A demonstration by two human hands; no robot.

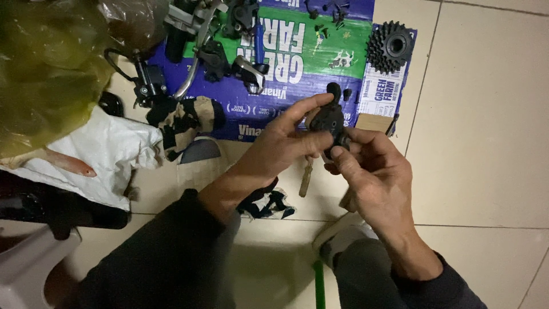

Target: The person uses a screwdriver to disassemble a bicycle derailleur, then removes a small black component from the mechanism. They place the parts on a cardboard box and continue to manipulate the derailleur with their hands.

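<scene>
Head view shows both hands, left hand (286,143) and right hand (372,177), pinching a small black bike part (329,120) above the flattened cardboard (286,86) on the floor; a slipping fingertip could probably drop it among the loose screws (334,14).

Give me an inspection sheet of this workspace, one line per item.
Surface: tiled floor with flattened cardboard laid on it.
Job's things: small black part held between both hands.
Clutter: sprocket cluster, brake levers, rags, yellow plastic bag.
Grippers: left hand and right hand both grip the part.
Cables: black cable loop beside the levers.
Surroundings: white sack, green handle.
</scene>
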